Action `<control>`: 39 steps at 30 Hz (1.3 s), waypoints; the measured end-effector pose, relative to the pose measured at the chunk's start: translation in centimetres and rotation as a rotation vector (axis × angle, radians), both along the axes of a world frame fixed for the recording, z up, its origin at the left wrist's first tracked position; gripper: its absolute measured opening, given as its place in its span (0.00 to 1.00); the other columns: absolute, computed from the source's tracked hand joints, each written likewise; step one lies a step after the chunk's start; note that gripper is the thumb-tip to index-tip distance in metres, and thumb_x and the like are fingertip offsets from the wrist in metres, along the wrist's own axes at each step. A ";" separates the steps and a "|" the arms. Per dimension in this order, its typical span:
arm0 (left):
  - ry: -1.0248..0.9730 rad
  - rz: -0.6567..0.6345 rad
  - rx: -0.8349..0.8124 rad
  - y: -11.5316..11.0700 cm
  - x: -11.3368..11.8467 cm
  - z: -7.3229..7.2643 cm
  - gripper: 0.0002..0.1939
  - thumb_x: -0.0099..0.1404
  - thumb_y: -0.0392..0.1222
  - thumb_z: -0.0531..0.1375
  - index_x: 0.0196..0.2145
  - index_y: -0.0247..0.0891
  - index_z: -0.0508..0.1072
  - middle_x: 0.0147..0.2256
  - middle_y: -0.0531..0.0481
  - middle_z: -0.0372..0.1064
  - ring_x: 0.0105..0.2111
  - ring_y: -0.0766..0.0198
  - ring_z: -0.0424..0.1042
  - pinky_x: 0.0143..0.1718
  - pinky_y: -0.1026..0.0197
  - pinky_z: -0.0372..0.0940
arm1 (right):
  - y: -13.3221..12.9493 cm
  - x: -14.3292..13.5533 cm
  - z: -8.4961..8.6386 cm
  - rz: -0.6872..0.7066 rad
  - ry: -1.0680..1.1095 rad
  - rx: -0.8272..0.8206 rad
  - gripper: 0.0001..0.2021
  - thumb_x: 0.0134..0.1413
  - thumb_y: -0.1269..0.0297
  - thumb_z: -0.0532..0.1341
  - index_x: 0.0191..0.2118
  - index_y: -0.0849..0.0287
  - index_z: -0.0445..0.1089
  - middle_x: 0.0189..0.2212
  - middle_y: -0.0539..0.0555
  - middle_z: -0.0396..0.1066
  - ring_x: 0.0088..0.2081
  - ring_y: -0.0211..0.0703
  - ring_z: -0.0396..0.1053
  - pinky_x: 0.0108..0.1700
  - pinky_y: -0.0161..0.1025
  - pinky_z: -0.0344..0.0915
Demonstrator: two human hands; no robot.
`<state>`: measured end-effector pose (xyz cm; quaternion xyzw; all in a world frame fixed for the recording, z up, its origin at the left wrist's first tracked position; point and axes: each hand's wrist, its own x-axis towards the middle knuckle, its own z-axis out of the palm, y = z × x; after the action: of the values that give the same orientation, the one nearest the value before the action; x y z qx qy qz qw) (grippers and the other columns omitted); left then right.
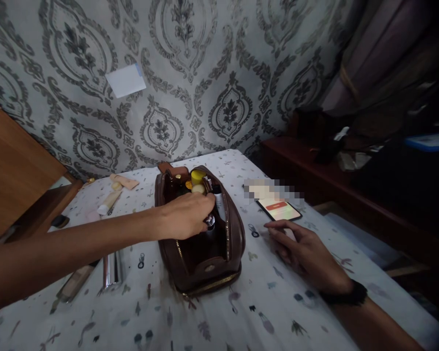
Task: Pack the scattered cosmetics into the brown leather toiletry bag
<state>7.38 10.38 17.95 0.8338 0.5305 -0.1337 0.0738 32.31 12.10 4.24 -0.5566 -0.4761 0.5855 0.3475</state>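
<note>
A dark brown zippered bag [237,243] stands open on the patterned cloth. My left hand [190,214] reaches over its opening, fingers closed round a shiny silver-ended item [209,223]. Beside these fingers, a white tube with a black cap [218,201] stands inside the bag, and a yellow-lidded container [198,176] lies behind. My right hand [303,248], with a black band at the wrist, rests on the cloth near a lit phone [280,210]. Its fingers are bent together, and a small pale thing, too hidden to name, shows behind them.
Left of the bag lie a silver cylinder [111,270], a glass bottle [75,283], a cream tube [109,202] and a round dark item [60,221]. A wooden cabinet [18,170] stands far left; a dark red ledge [296,161] runs along the right.
</note>
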 end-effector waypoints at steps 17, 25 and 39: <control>-0.126 0.095 0.032 0.1 0.0 -0.2 0.07 0.59 0.41 0.63 0.33 0.35 0.70 0.33 0.45 0.72 0.34 0.58 0.74 0.29 0.62 0.63 | -0.1 0.3 -0.3 0.034 0.021 0.015 0.27 0.41 0.41 0.68 0.41 0.57 0.69 0.13 0.42 0.58 0.13 0.29 0.47 0.13 0.27 0.42; -0.111 0.080 0.055 0.2 0.0 -0.2 0.06 0.59 0.40 0.62 0.34 0.36 0.71 0.33 0.45 0.72 0.34 0.58 0.74 0.29 0.62 0.63 | -0.2 0.2 -0.1 0.019 -0.009 0.014 0.30 0.37 0.39 0.68 0.41 0.58 0.69 0.12 0.42 0.59 0.11 0.29 0.46 0.12 0.28 0.42; -0.045 0.041 0.049 0.1 0.0 0.2 0.07 0.60 0.41 0.62 0.36 0.36 0.72 0.37 0.43 0.73 0.38 0.54 0.75 0.33 0.59 0.65 | -0.5 0.2 0.0 0.011 0.166 0.079 0.25 0.49 0.41 0.62 0.45 0.55 0.68 0.21 0.47 0.66 0.15 0.32 0.52 0.13 0.28 0.43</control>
<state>7.33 10.44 18.16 0.8272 0.5487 -0.1003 0.0679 32.52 11.63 4.25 -0.4896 -0.4714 0.6122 0.4042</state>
